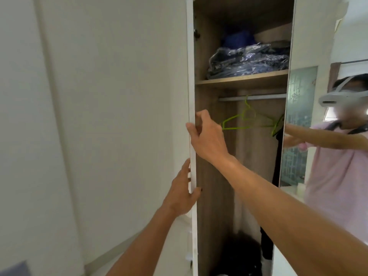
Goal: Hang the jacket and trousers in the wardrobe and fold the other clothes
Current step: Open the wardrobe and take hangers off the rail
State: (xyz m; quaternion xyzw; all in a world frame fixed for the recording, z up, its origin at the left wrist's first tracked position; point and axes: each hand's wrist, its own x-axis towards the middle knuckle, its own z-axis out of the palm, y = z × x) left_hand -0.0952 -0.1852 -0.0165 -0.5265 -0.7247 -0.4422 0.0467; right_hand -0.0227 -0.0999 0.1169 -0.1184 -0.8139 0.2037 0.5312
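Observation:
I face an open wardrobe with a wooden inside. My right hand (pixel 207 136) grips the edge of the white left door (pixel 191 76), fingers curled around it. Lower on the same edge, my left hand (pixel 182 191) holds the door with the thumb on the inner side. A metal rail (pixel 253 98) runs under the shelf, with green hangers (pixel 248 118) on it. A dark garment (pixel 277 156) hangs at the right end of the rail, partly hidden by the right door.
The wooden shelf (pixel 242 80) carries blue clothes in clear plastic bags (pixel 249 60). A dark heap (pixel 239 253) lies on the wardrobe floor. The right door holds a mirror (pixel 298 116) reflecting a person in a pink shirt. A white wall is at the left.

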